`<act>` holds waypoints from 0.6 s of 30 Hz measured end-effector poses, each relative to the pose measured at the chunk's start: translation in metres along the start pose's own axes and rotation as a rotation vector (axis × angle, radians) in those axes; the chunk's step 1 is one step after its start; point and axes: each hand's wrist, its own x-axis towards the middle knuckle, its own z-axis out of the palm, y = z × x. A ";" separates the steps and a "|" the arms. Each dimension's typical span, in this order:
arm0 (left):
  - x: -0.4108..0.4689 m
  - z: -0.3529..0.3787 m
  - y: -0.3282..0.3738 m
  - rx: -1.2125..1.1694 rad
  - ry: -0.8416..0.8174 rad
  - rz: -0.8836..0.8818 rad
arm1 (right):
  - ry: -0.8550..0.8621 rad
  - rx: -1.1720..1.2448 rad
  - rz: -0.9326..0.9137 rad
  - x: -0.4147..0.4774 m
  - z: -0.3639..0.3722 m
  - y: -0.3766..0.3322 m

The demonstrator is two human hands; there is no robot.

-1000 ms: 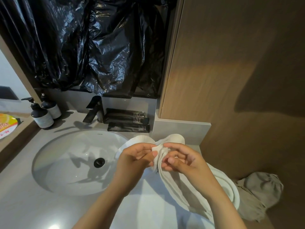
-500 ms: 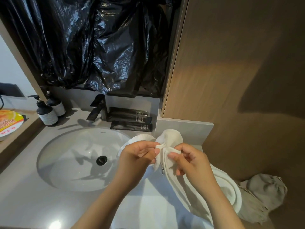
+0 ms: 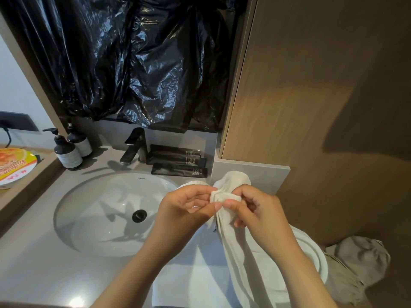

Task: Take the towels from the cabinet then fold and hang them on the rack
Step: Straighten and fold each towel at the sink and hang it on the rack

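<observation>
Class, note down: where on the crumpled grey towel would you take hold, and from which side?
Probably its raised, rounded hump, from above: the grey towel lies crumpled, no clean edge shows, and the wooden wall closes off its far side.

Little can be read. The yellow lid (image 3: 15, 167) of a bowl at the far left carries large red Chinese characters, cut off by the frame edge and too distorted to make out with confidence. The white sink (image 3: 89, 218) has a tiny grey brand mark on its back rim, too small to read. The black tubes (image 3: 178, 172) behind it on the worktop bear small white print near their ends, which is illegible. The two dark pump bottles (image 3: 67, 154) have pale labels with no legible text. A small dark tag hangs at the towel (image 3: 235, 252) edge, and no print on it can be read.
</observation>
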 end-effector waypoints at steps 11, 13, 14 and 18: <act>0.008 -0.014 0.013 0.134 0.061 0.223 | -0.156 -0.210 0.048 0.012 -0.031 0.025; 0.013 -0.022 0.017 0.082 0.068 0.219 | -0.157 -0.255 0.070 0.015 -0.040 0.034; 0.015 -0.026 0.019 0.068 0.074 0.224 | -0.153 -0.270 0.073 0.016 -0.044 0.037; 0.021 -0.035 0.027 0.120 0.065 0.268 | -0.133 -0.343 0.027 0.020 -0.052 0.037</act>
